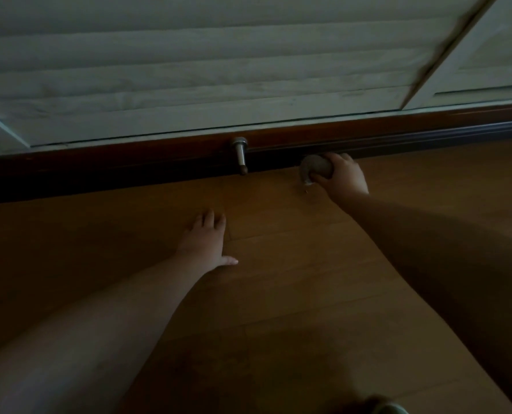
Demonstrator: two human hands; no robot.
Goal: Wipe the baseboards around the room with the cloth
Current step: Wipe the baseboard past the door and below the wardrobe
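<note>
The person was down low on the wooden floor (278,264), facing the dark baseboard (159,165) that ran under a pale louvred panel (189,70). A metal door stopper (240,153) stuck out from that baseboard, and I took everything else from it.

Just to the right of the door stopper, the right hand (342,174) had its fingers and thumb curled round a bunched greyish cloth (314,168), which sat at the foot of the baseboard; whether it was actually pressed against the wood I could not tell in the dim light. A small tail of the cloth hung down toward the floor.

Below the door stopper and a little to its left, well clear of the baseboard, the left hand (208,240) lay flat on the boards, fingers spread and thumb out, holding nothing. It looked to me like a prop for the body's weight.

As for progress, the wiping seemed to be in hand on this wall, near the stopper. Nothing on the baseboard itself showed which stretch was already clean; it was too dark for dust or streaks to read. The lengths running off left and right of the stopper, and the rest of the room out of sight, I judged were likely still to be covered.
</note>
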